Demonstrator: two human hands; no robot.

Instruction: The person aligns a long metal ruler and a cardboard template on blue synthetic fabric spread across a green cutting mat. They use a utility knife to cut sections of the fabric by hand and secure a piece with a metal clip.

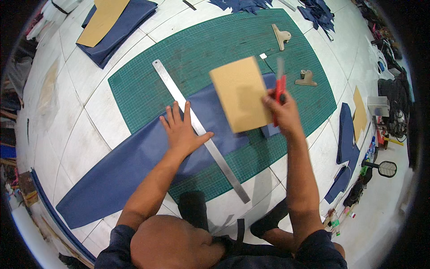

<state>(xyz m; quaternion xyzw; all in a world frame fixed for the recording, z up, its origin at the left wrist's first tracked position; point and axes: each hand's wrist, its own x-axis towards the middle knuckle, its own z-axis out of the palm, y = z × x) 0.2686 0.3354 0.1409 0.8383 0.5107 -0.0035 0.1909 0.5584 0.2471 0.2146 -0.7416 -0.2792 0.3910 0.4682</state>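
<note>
Blue fabric (143, 157) beneath left hand (182, 135)

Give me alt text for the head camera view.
The person's left hand rests spread over a metal ruler and blue fabric on a green mat; the right hand holds a red knife and a tan card. Two clips lie nearby.

Ruler (221, 162): smooth metal. Cloth (116, 172): faintly glossy. Panel (237, 89): matt cardboard.
</note>
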